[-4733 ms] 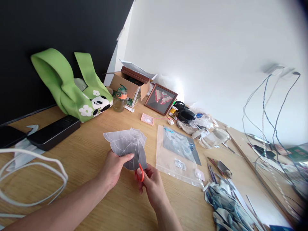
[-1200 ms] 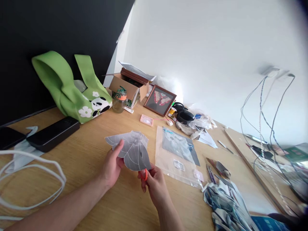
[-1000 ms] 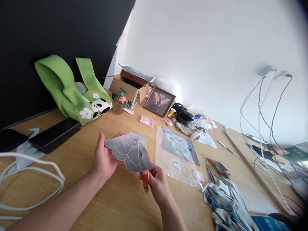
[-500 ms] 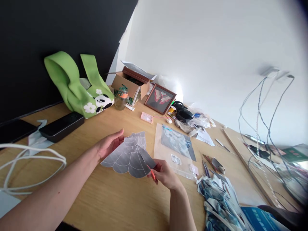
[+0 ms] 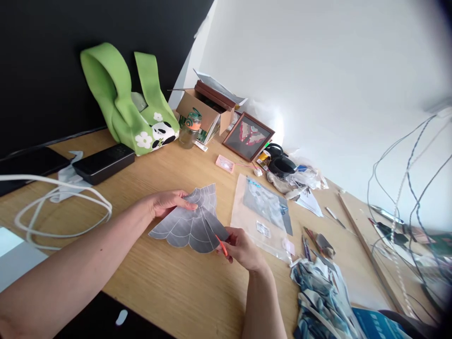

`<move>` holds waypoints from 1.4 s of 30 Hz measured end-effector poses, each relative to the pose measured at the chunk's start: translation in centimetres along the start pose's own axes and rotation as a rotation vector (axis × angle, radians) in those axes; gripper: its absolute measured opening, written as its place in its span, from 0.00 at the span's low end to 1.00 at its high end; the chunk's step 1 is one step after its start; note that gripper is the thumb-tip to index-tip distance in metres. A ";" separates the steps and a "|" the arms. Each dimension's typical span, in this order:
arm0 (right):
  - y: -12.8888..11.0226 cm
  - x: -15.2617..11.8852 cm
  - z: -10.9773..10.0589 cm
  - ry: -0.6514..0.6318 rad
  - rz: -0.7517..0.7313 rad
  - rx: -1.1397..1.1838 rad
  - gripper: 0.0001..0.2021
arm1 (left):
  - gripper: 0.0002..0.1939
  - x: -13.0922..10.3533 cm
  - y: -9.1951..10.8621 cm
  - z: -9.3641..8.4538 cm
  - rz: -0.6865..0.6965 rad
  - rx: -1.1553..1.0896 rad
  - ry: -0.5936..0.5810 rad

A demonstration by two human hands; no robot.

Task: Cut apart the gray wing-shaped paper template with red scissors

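A grey sheet [image 5: 183,223] with white scalloped lines and a scalloped lower edge is held above the wooden table. My left hand [image 5: 173,201] grips its upper left part, with the thumb lying on top. On the right side, my right hand [image 5: 238,247] is closed around small scissors with orange-red handles [image 5: 223,246]. The scissors' blades are mostly hidden at the sheet's right part, where a slit separates a grey flap [image 5: 216,226] from the rest.
A green panda bag [image 5: 123,113], a black case [image 5: 104,164] and a white cable [image 5: 31,226] are at the left. Behind stand a bottle [image 5: 189,132], a cardboard box [image 5: 203,110] and a framed butterfly [image 5: 248,136]. Plastic packaging [image 5: 259,216] and blue cloth [image 5: 318,292] lie right.
The camera view has shifted, bringing the table's front edge into sight. My left thumb has moved onto the sheet's top surface, farther in from its left edge.
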State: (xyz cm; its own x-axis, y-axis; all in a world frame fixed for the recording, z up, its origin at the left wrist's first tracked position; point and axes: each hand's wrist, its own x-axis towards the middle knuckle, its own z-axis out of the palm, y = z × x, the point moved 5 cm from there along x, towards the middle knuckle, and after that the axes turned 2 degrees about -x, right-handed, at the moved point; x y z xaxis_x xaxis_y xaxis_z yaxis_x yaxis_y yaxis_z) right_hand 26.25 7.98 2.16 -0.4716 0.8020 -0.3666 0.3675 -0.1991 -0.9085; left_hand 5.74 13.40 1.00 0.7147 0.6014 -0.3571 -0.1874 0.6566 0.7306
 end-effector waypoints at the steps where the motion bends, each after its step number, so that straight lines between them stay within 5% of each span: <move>1: 0.1 0.0 0.0 -0.002 0.002 0.006 0.16 | 0.12 0.1 0.0 -0.1 0.000 -0.017 0.004; 15: 0.7 0.4 0.4 -0.014 0.023 0.011 0.17 | 0.07 -0.6 0.4 0.6 0.058 0.027 0.151; 42: 0.8 0.6 1.0 -0.042 0.025 0.129 0.18 | 0.05 -0.8 0.6 0.9 0.076 0.046 0.153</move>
State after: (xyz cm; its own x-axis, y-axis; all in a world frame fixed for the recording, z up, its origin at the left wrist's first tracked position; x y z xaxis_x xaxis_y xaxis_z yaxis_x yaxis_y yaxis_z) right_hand 25.43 7.76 1.05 -0.4983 0.7720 -0.3947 0.2741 -0.2916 -0.9164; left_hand 5.68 12.91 2.26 0.5880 0.7133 -0.3814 -0.2037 0.5869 0.7836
